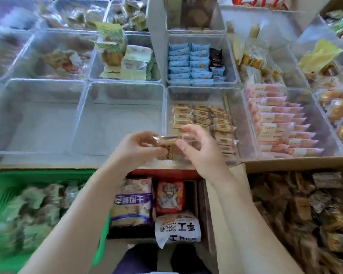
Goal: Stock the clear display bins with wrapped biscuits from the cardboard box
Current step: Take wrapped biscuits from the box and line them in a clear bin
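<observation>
Meanwhile, a green basket [0, 186] is sitting well to the left of the wrapped biscuit [167, 145], holding blurred pale-green packets. Above it, two clear bins [83, 107] are standing empty, also to the left of the biscuit.

The left hand [139, 149] is pinching the left end of the wrapped biscuit between thumb and curled fingers. The biscuit is being held in the air with its long axis running roughly left to right, its clear crimped ends pointing out toward each hand. It is hovering over the near rim of the display bin [240, 123], which is holding rows of similar tan packets. The right hand [198, 149] is gripping the biscuit's right end, thumb pressing from below and fingers curving loosely over the top; motion blur is hiding exactly how the fingertips are meeting the wrapper.

Below the biscuit, between the forearms, a few larger snack bags [170, 196] are lying in a lower tray.

Behind the biscuit, a bin of blue packets [188, 62] is standing farther back. To the right of the biscuit, a bin of pink-wrapped sticks [275, 123] is lying beside the tan rows. Lower right of the biscuit, the cardboard box [297, 163] is sitting open, heaped with loose brown wrapped biscuits.
</observation>
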`<state>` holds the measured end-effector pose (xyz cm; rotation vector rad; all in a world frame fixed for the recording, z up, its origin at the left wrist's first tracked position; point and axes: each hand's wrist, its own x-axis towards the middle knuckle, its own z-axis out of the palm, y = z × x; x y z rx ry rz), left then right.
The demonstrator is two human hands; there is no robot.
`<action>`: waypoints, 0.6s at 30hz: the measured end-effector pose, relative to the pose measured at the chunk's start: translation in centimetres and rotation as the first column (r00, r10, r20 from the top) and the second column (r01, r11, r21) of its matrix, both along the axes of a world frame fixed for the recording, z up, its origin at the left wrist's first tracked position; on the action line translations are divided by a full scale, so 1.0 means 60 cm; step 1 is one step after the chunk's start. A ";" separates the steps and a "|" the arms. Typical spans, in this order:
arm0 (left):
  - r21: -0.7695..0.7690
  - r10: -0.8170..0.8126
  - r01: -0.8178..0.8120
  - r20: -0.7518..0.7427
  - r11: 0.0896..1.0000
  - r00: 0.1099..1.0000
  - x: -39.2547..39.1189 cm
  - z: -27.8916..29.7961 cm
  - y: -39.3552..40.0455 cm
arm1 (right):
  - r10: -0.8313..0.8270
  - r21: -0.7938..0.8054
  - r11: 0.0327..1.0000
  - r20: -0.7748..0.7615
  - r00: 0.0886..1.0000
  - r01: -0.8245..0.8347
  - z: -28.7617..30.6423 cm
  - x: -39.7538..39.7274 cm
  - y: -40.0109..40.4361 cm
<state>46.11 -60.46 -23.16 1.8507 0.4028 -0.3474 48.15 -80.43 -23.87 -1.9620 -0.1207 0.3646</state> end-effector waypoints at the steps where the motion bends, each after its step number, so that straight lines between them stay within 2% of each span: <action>1: 0.059 0.068 -0.071 0.046 0.996 0.997 0.007 -0.008 0.035 | 0.010 -0.050 0.999 0.030 0.999 -0.009 -0.018 0.010 0.030; 3: 0.132 0.189 -0.201 0.097 0.971 0.977 0.023 -0.034 0.100 | 0.060 -0.222 0.975 0.123 0.991 -0.032 -0.059 0.030 0.081; 5: 0.206 0.202 -0.222 0.110 0.953 0.973 0.045 -0.071 0.149 | 0.124 -0.375 0.925 0.161 0.979 -0.055 -0.100 0.045 0.119; 8: 0.416 0.025 -0.068 0.108 0.907 0.994 0.087 -0.132 0.183 | 0.201 -0.515 0.849 0.109 0.974 -0.118 -0.155 0.053 0.155; 11: 0.545 -0.179 0.141 0.016 0.826 0.984 0.123 -0.186 0.182 | 0.199 -0.614 0.784 0.113 0.973 -0.089 -0.190 0.047 0.172; 15: 0.542 -0.330 0.338 -0.115 0.770 0.937 0.152 -0.240 0.166 | 0.251 -0.700 0.710 0.142 0.958 -0.083 -0.200 0.040 0.173; 16: 0.502 -0.369 0.418 -0.200 0.757 0.908 0.158 -0.252 0.164 | 0.253 -0.705 0.705 0.153 0.955 -0.074 -0.199 0.039 0.173; 18: 0.312 -0.429 0.544 -0.368 0.779 0.825 0.164 -0.269 0.161 | 0.248 -0.707 0.705 0.183 0.951 -0.047 -0.199 0.038 0.175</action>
